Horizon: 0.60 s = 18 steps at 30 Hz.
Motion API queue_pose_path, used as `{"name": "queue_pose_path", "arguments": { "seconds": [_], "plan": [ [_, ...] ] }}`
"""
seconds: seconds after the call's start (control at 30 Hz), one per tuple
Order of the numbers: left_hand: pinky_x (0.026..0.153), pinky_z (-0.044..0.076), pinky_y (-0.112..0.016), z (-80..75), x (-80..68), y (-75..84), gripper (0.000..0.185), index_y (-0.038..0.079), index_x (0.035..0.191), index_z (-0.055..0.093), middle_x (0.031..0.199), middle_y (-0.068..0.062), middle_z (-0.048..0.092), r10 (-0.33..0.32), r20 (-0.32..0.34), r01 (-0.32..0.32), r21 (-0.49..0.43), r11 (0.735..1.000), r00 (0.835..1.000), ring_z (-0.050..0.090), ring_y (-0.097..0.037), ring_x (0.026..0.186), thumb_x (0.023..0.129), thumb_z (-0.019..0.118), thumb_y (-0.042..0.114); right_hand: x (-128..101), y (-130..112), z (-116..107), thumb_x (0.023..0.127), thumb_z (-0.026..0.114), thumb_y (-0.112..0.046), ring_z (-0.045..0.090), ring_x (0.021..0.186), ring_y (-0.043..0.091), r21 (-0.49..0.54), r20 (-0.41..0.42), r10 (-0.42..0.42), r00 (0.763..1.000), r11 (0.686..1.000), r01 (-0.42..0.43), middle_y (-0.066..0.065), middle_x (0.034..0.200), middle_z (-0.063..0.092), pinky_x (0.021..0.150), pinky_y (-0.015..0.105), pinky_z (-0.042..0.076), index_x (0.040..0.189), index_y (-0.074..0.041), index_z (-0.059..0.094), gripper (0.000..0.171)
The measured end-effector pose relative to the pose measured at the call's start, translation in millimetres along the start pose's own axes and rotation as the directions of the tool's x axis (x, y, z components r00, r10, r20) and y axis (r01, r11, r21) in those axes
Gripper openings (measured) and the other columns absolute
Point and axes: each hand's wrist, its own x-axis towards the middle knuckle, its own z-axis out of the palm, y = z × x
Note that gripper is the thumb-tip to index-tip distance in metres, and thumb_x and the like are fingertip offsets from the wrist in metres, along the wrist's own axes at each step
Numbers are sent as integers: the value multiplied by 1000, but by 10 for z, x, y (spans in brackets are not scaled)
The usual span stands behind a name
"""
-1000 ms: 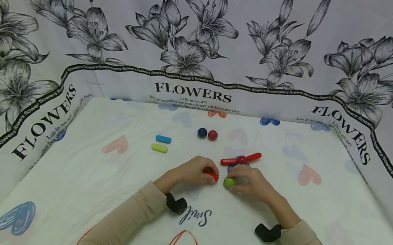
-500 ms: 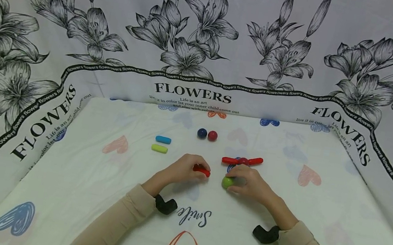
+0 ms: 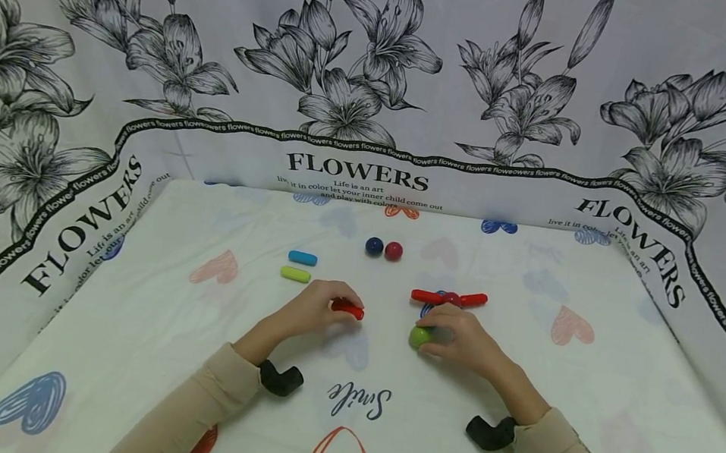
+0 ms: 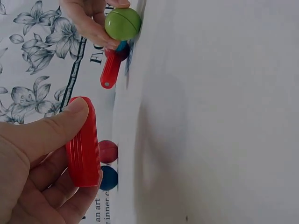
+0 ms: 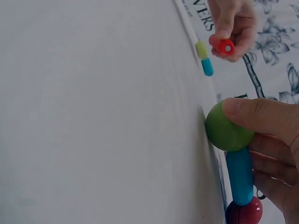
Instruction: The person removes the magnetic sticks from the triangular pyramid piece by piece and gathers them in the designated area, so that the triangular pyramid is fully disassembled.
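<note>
My left hand [image 3: 314, 308] pinches a red toy rod [image 4: 84, 149] between thumb and fingers, above the cloth and apart from the other pieces. My right hand [image 3: 468, 340] grips a green ball [image 5: 229, 128] at the near end of a joined figure. From that ball a blue rod [image 5: 239, 177] runs to a dark red ball [image 3: 451, 299]; the right hand hides this rod in the head view. Two red rods, one to the left [image 3: 425, 296] and one to the right [image 3: 474, 299], stick out from the dark red ball.
A dark blue ball [image 3: 374, 246] and a red ball [image 3: 393, 251] lie side by side farther back. Loose blue [image 3: 302, 257] and yellow-green [image 3: 295, 274] rods lie left of centre. A flower-printed curtain [image 3: 370, 67] closes off the back of the cloth-covered table [image 3: 133, 349].
The left hand has moved left, away from the green ball, with the red rod in its grip. The joined figure has turned slightly, while the right hand keeps hold of the green ball.
</note>
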Motion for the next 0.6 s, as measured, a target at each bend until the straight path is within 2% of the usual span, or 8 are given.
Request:
{"name": "queue_pose_path", "arguments": {
  "seconds": [0.6],
  "plan": [
    [76, 51, -20, -256, -224, -266, 18, 9, 98, 74, 97, -6, 74, 17, -120, -10, 59, 998, 993, 62, -14, 86, 80, 76, 10, 24, -24, 15, 75, 81, -16, 63, 98, 20, -5, -3, 18, 1000, 1000, -18, 6, 104, 71, 86, 29, 58, 106, -8, 73, 33]
  ]
}}
